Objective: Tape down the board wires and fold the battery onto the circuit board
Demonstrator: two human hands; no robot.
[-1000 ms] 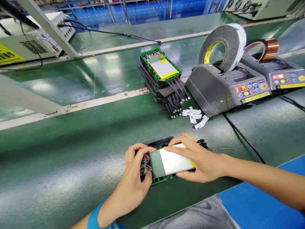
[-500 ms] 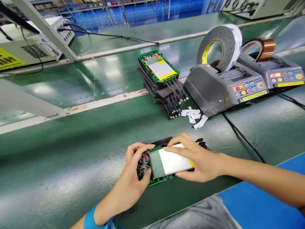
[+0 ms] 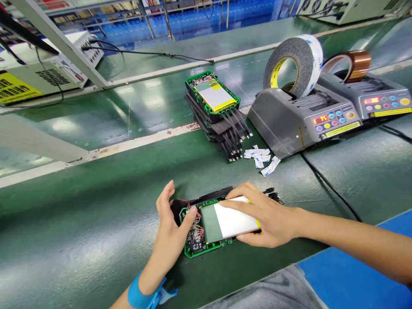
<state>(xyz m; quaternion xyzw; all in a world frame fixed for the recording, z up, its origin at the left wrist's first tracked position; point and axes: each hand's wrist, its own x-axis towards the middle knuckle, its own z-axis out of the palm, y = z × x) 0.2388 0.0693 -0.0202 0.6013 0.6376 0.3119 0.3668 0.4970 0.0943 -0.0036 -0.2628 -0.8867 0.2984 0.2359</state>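
Note:
A green-rimmed power bank case (image 3: 213, 246) lies in front of me, a circuit board (image 3: 194, 239) with thin red wires at its left end. In it sits a flat battery pack (image 3: 233, 224), grey-green on the left, white to the right, with yellow at its right edge. My right hand (image 3: 273, 219) is closed over the right part of the pack, fingers across its top and thumb along the near edge. At the board end, my left hand (image 3: 170, 231) is open, its fingers raised and spread, its thumb over the board's wires.
Behind the case stands a stack of similar cases (image 3: 212, 96) with black cables. White tape strips (image 3: 257, 152) lie beside it. Two tape dispensers (image 3: 286, 122) (image 3: 380, 92) stand at the right, a black cord (image 3: 325, 184) running from them. A metal post (image 3: 71, 47) rises at left.
My left hand has let go of the case's left end and shifted left, its fingers opening, so more of the board and wires shows. My right hand stays on the battery pack.

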